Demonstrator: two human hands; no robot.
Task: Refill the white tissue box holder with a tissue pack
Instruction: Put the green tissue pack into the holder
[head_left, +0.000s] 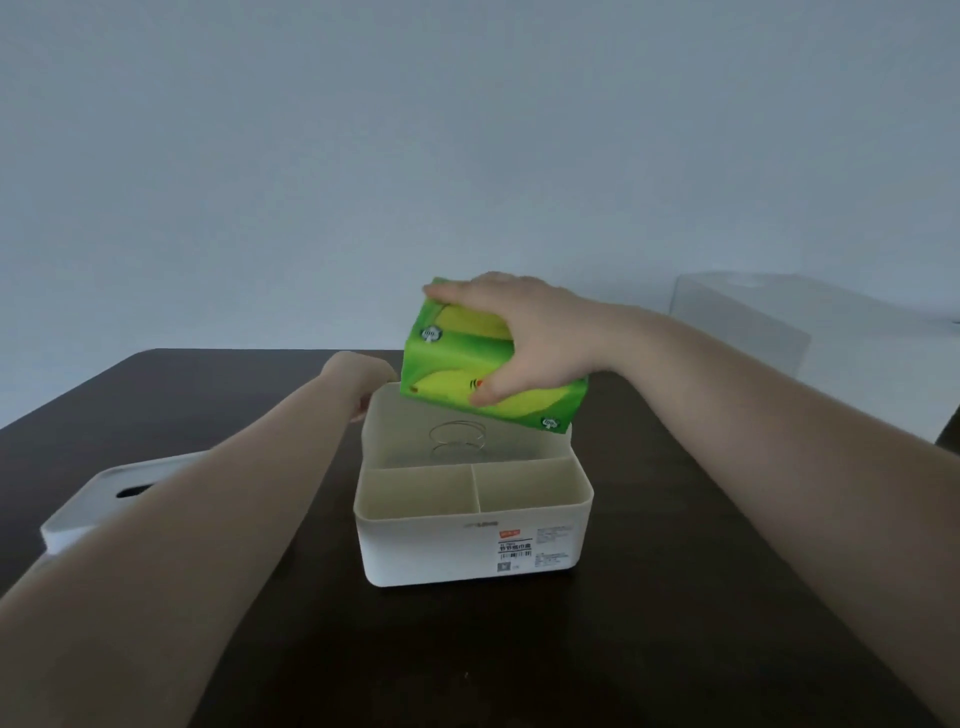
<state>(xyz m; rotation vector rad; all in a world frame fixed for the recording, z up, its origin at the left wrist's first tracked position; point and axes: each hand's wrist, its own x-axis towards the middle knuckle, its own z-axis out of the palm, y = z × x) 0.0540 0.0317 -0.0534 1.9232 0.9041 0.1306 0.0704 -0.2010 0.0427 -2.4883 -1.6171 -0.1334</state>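
Observation:
The white tissue box holder (467, 551) stands lidless in the middle of the dark table. Its rear compartment holds a wire spring (457, 439); two small front compartments hold nothing. My right hand (530, 332) grips the green and yellow tissue pack (457, 358) from above, tilted, just over the holder's rear compartment. My left hand (358, 376) rests at the holder's far left corner, fingers mostly hidden behind the rim. The holder's white lid (104, 499), with a dark slot, lies on the table to the left, partly under my left forearm.
The dark brown table (675, 571) stretches to a far edge behind the holder. A pale translucent box (743, 322) stands off the table at the back right. A plain light wall fills the background.

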